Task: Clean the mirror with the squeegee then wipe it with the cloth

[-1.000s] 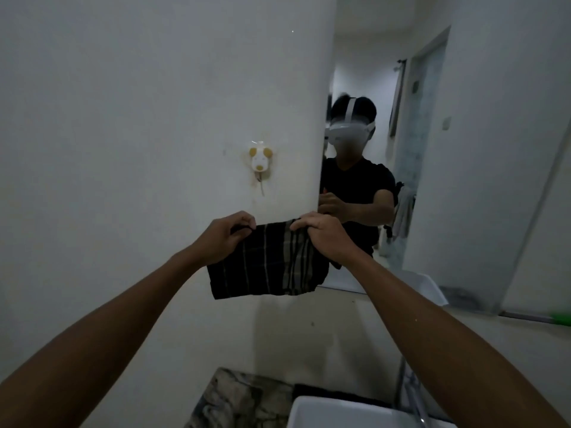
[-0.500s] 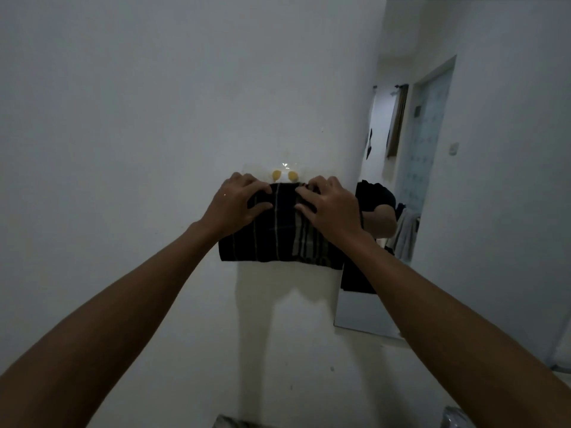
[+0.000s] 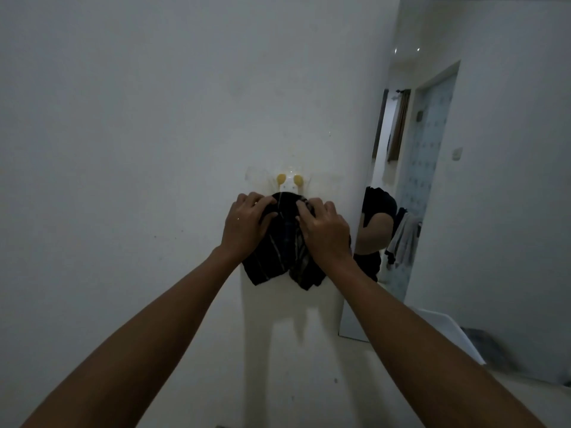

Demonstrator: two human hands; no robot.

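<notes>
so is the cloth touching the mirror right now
Apart. The head view shows the cloth bunched against the wall under the wall hook, held by both hands, with a strip of bare wall between its right side and the mirror edge.

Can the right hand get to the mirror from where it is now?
Probably yes. The right hand grips the cloth at the wall hook, and the mirror hangs just to its right with nothing between them. It would have to let go of the cloth or carry it along.
</notes>
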